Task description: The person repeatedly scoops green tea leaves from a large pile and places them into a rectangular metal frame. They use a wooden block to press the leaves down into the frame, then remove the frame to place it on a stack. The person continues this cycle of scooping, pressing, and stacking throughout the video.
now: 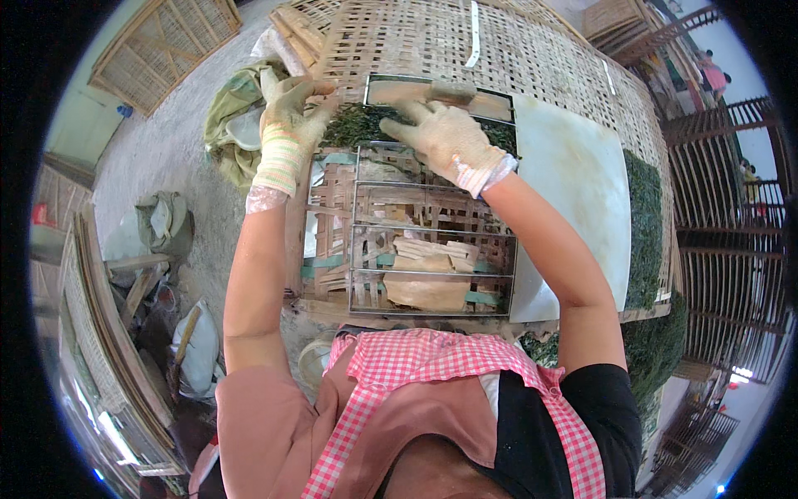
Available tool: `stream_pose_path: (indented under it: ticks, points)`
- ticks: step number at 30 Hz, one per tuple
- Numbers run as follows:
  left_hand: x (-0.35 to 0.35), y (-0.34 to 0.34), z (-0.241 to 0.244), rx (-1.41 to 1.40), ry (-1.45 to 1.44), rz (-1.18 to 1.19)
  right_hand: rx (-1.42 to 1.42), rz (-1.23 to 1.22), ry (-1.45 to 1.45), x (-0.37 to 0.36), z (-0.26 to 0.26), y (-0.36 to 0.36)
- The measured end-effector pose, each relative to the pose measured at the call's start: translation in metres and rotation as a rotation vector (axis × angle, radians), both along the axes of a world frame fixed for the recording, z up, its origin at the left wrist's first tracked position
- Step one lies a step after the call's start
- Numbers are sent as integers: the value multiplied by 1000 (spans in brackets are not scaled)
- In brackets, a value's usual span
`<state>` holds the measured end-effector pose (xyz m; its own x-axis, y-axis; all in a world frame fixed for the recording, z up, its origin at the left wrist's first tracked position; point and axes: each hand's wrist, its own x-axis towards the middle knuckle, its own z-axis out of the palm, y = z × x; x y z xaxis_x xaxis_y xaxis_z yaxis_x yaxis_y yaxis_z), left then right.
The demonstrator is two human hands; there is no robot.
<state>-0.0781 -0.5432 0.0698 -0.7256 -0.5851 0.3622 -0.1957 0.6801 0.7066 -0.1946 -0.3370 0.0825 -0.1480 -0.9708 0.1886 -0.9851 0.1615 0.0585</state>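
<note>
My left hand [290, 115], in a whitish knit glove with a striped cuff, is raised at the left edge of the work surface. Its fingers are apart and hold nothing visible. My right hand [452, 143], gloved alike, hovers over or touches a band of dark green shredded leaves [355, 125]; contact is hard to tell. Its fingers are spread and slightly blurred. A thin metal frame with crossbars [433, 272] lies before me on woven slats. In its far section sits a flat board [389, 92] with a block-like handle [452, 93].
A pale smooth sheet [570, 206] lies right of the frame, with more green leaves [645, 212] beyond it. Woven bamboo mats [405, 37] extend behind. At left are a green cloth sack [227, 109] and stacked screens [115, 324]. Slatted racks [711, 168] stand at right.
</note>
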Motion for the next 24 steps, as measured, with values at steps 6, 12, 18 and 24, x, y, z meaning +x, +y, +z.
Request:
stream_pose_path:
  ticks: [6, 12, 18, 24]
  points:
    - [29, -7, -8, 355, 69, 67, -5, 62, -9, 8, -2, -39]
    - [52, 5, -20, 962, 251, 70, 243, -259, -240, 9, 40, -107]
    - [69, 35, -35, 1458, 223, 60, 626, -207, -190, 9, 38, -125]
    - [48, 50, -28, 1708, 197, -2, 268, -262, -33, 35, -8, -122]
